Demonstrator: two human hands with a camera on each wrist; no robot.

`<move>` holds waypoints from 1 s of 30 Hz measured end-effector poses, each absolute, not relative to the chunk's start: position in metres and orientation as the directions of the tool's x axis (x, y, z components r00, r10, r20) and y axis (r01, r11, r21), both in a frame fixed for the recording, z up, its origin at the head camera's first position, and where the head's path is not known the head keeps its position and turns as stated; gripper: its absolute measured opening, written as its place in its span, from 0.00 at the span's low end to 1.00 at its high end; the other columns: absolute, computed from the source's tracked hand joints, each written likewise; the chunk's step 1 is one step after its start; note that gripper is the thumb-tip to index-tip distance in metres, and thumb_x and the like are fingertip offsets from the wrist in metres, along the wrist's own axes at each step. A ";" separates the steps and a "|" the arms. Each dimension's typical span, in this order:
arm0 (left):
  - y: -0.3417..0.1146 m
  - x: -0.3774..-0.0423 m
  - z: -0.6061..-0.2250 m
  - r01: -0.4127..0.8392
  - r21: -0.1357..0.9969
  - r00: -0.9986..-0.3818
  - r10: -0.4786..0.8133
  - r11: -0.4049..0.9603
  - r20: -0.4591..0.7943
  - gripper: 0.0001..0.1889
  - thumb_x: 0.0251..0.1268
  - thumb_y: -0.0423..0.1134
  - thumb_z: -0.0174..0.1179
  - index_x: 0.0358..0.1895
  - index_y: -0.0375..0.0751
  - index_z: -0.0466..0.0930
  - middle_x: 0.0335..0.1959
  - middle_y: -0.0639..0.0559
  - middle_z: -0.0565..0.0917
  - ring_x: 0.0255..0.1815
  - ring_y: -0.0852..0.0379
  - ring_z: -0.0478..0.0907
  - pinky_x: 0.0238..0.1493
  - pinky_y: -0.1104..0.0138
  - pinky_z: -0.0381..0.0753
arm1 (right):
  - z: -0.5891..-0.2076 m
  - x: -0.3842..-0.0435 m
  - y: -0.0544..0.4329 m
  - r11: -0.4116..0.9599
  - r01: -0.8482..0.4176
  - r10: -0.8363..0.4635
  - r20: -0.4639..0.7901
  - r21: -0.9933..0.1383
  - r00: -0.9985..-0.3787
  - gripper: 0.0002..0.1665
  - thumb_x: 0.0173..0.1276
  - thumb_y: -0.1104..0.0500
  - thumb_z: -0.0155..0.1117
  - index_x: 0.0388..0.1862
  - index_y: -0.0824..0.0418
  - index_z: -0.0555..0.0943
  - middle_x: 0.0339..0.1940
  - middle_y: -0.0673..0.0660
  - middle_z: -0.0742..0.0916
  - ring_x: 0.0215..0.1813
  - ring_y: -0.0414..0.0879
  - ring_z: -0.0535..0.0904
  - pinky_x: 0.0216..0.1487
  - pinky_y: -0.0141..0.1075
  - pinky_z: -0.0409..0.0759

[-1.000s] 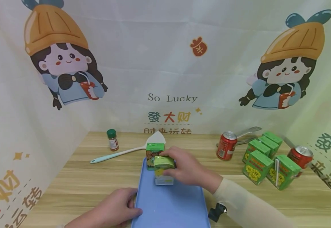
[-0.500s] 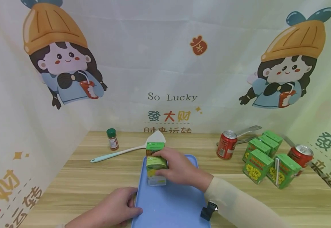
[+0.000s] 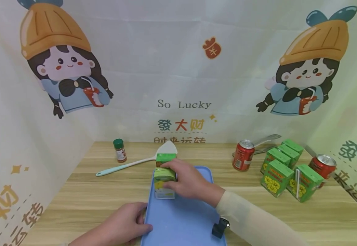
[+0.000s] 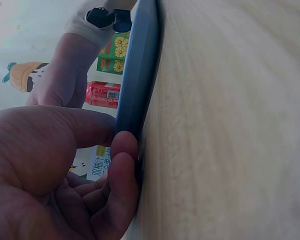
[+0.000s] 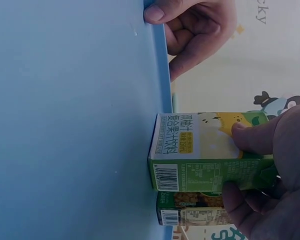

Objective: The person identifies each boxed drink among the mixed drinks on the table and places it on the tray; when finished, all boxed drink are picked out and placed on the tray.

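Note:
In the head view my right hand (image 3: pixel 189 180) grips a green and white juice carton (image 3: pixel 164 184) near its top, thumb on the front face. The carton stands upright at the far left part of a blue tray (image 3: pixel 184 218). Just behind it is a second carton (image 3: pixel 166 157), green-topped with a brown picture, partly hidden by the first carton and my fingers. In the right wrist view the held juice carton (image 5: pixel 190 140) has its base right at the tray surface. My left hand (image 3: pixel 129 220) pinches the tray's left rim, thumb above and fingers underneath.
A spatula (image 3: pixel 126 167) and a green-capped spice jar (image 3: pixel 120 150) lie to the left at the back. On the right are a red can (image 3: pixel 243 155), several green drink cartons (image 3: pixel 277 179), another red can (image 3: pixel 322 165) and metal utensils (image 3: pixel 266 139). A printed cloth (image 3: pixel 135 68) hangs behind.
My right hand has moved the juice carton left across the tray, in front of the second carton. The left hand keeps its hold on the rim.

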State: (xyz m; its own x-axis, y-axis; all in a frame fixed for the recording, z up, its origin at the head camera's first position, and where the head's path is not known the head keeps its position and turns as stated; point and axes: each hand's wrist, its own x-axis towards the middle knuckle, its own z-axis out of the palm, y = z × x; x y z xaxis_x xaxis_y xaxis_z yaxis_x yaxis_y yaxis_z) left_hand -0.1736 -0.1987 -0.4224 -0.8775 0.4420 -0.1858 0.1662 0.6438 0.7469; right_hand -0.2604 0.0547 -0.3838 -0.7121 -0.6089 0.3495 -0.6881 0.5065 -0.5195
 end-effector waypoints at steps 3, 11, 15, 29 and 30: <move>-0.199 -0.174 -0.423 0.163 0.747 -0.877 0.442 0.644 -0.189 0.13 0.71 0.42 0.77 0.41 0.43 0.79 0.22 0.52 0.81 0.16 0.58 0.76 0.18 0.69 0.69 | -0.386 -0.260 0.054 0.506 -0.689 -0.607 0.353 -0.518 -0.712 0.31 0.73 0.60 0.81 0.72 0.61 0.82 0.61 0.55 0.88 0.58 0.46 0.85 0.62 0.46 0.84; -0.199 -0.174 -0.424 0.151 0.750 -0.878 0.436 0.644 -0.198 0.13 0.71 0.42 0.77 0.43 0.43 0.80 0.22 0.52 0.81 0.16 0.58 0.76 0.18 0.69 0.69 | -0.388 -0.260 0.054 0.519 -0.681 -0.608 0.337 -0.517 -0.719 0.34 0.74 0.58 0.81 0.75 0.60 0.80 0.63 0.54 0.87 0.59 0.45 0.84 0.62 0.44 0.84; -0.198 -0.174 -0.424 0.147 0.754 -0.876 0.438 0.640 -0.201 0.13 0.72 0.42 0.77 0.42 0.43 0.79 0.22 0.52 0.82 0.16 0.57 0.77 0.18 0.69 0.69 | -0.389 -0.260 0.057 0.526 -0.684 -0.611 0.334 -0.506 -0.718 0.36 0.74 0.56 0.82 0.77 0.59 0.79 0.66 0.54 0.86 0.62 0.46 0.84 0.64 0.47 0.84; -0.198 -0.175 -0.424 0.143 0.758 -0.877 0.437 0.637 -0.201 0.13 0.72 0.41 0.77 0.44 0.42 0.81 0.23 0.51 0.82 0.16 0.57 0.77 0.18 0.69 0.70 | -0.386 -0.254 0.093 0.494 -0.695 -0.591 0.384 -0.523 -0.709 0.41 0.73 0.54 0.83 0.79 0.61 0.75 0.65 0.56 0.86 0.61 0.52 0.84 0.54 0.44 0.87; -0.198 -0.175 -0.423 0.145 0.755 -0.878 0.436 0.639 -0.201 0.13 0.72 0.41 0.77 0.43 0.42 0.80 0.23 0.51 0.82 0.16 0.57 0.77 0.18 0.69 0.69 | -0.386 -0.253 0.097 0.498 -0.696 -0.587 0.390 -0.517 -0.709 0.41 0.73 0.54 0.83 0.79 0.61 0.75 0.65 0.56 0.86 0.61 0.52 0.84 0.53 0.46 0.88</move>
State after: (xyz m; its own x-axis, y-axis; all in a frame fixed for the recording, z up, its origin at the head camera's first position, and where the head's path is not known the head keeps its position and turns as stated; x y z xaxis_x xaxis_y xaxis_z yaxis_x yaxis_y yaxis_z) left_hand -0.1746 -0.1981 -0.4235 -0.8775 0.4356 -0.2006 0.1446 0.6391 0.7554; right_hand -0.2534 0.0972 -0.3859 -0.7095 -0.5869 0.3901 -0.6962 0.4976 -0.5174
